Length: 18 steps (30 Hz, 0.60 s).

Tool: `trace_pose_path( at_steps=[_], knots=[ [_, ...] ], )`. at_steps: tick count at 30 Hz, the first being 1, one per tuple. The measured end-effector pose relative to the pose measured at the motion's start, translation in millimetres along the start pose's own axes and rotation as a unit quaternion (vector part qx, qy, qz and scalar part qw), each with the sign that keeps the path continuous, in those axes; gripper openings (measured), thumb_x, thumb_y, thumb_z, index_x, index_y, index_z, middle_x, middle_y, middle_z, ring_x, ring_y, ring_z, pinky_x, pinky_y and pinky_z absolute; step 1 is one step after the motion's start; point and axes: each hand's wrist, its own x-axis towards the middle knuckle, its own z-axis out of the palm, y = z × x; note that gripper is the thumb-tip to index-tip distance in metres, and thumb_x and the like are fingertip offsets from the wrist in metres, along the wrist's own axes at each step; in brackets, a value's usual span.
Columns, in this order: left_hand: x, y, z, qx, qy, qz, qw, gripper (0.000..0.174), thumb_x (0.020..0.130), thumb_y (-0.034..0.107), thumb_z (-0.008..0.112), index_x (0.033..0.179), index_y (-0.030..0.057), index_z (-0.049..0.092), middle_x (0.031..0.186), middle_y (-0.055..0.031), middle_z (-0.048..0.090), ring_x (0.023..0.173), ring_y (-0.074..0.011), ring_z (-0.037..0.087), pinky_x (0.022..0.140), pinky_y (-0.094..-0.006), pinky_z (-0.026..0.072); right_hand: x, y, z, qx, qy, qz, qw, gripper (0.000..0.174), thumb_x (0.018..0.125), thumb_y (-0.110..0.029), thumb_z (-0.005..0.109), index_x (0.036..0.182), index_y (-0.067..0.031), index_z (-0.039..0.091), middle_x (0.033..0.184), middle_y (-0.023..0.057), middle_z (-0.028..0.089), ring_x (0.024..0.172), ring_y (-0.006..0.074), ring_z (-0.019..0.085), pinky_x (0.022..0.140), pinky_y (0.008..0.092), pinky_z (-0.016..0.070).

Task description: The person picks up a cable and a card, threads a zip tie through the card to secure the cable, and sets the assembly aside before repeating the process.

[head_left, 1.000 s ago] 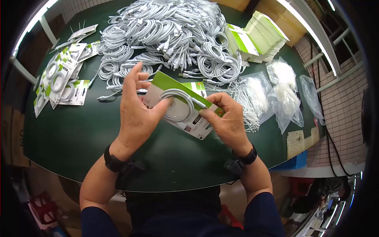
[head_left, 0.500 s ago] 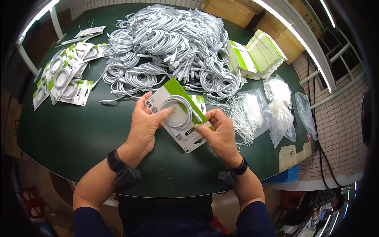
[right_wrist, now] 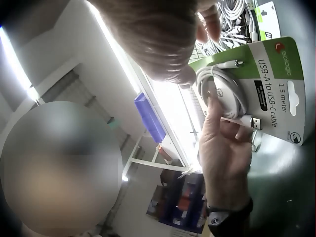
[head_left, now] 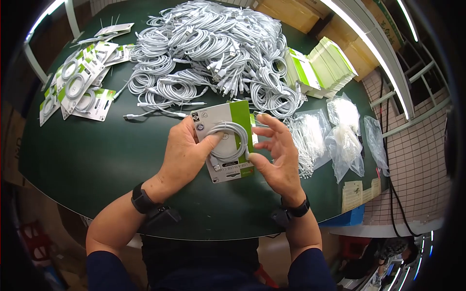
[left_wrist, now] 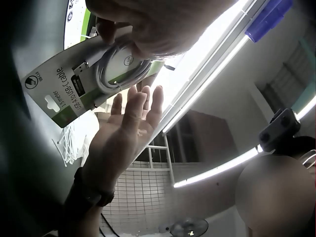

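The left hand [head_left: 187, 153] grips a green and white card [head_left: 240, 114] from its left side, thumb over the coiled white cable [head_left: 228, 154] on the card's front. Beside the card's right edge is the right hand [head_left: 277, 162], its fingers spread and slightly bent; the thumb tip is at or close to the coil. In the left wrist view the right hand [left_wrist: 118, 136] shows its palm, with nothing gripped. The right wrist view shows the left thumb on the coil [right_wrist: 224, 94] and printed text on the card [right_wrist: 276, 64].
A big heap of coiled cables [head_left: 208, 43] lies at the back. Carded cables [head_left: 75, 87] are piled at the left. Stacked cards [head_left: 330, 65] stand back right, with white ties [head_left: 306, 140] and plastic bags [head_left: 345, 140] in front. Another card lies behind the held one.
The card has turned so it stands more upright in the left hand. The right hand has loosened its pinch on the card and spread its fingers.
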Motion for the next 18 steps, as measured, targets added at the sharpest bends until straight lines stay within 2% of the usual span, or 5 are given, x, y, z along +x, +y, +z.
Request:
trace_pose_path(
  at_steps=[2, 3, 6, 10, 18],
  knots=[
    [-5, 0, 5, 0.019, -0.009, 0.050, 0.999, 0.021, 0.099, 0.005, 0.072, 0.116, -0.0058, 0.066, 0.104, -0.0107, 0.077, 0.091, -0.0116, 0.072, 0.077, -0.0275, 0.0590, 2, -2, 2, -0.116, 0.066, -0.130, 0.982, 0.061, 0.080, 0.000, 0.086, 0.137, -0.0068, 0.065, 0.117, 0.0072, 0.067, 0.112, 0.0237, 0.062, 0.086, 0.0333, 0.0546],
    [-7, 2, 8, 0.023, -0.014, 0.046, 0.999, 0.021, 0.099, 0.005, 0.072, 0.116, -0.0058, 0.066, 0.104, -0.0107, 0.077, 0.091, -0.0116, 0.072, 0.077, -0.0275, 0.0590, 2, -4, 3, -0.114, 0.072, -0.126, 0.983, 0.061, 0.080, 0.000, 0.086, 0.137, -0.0068, 0.065, 0.117, 0.0072, 0.067, 0.112, 0.0237, 0.062, 0.086, 0.0333, 0.0546],
    [-16, 12, 14, 0.044, -0.025, 0.055, 0.997, 0.022, 0.100, 0.007, 0.072, 0.117, -0.0061, 0.065, 0.103, -0.0098, 0.077, 0.090, -0.0113, 0.071, 0.077, -0.0275, 0.0588, 0, -9, 2, -0.374, 0.053, -0.285, 0.881, 0.048, 0.078, -0.005, 0.089, 0.123, -0.0084, 0.074, 0.112, 0.0067, 0.069, 0.099, 0.0244, 0.061, 0.082, 0.0356, 0.0515],
    [-21, 15, 18, 0.087, -0.037, 0.065, 0.993, 0.024, 0.101, 0.009, 0.072, 0.119, -0.0040, 0.065, 0.103, -0.0089, 0.077, 0.089, -0.0102, 0.070, 0.077, -0.0278, 0.0586, 3, -3, 10, -0.375, 0.067, -0.297, 0.876, 0.038, 0.073, -0.005, 0.090, 0.109, -0.0097, 0.079, 0.101, 0.0055, 0.069, 0.087, 0.0257, 0.058, 0.076, 0.0370, 0.0491],
    [-20, 10, 17, 0.125, -0.068, 0.073, 0.987, 0.025, 0.102, 0.010, 0.073, 0.122, -0.0013, 0.064, 0.100, -0.0090, 0.077, 0.085, -0.0078, 0.069, 0.071, -0.0269, 0.0576, 7, 4, 16, -0.338, 0.063, -0.329, 0.880, 0.040, 0.068, 0.001, 0.083, 0.107, -0.0076, 0.078, 0.100, 0.0040, 0.069, 0.087, 0.0253, 0.060, 0.075, 0.0374, 0.0496]
  ],
)
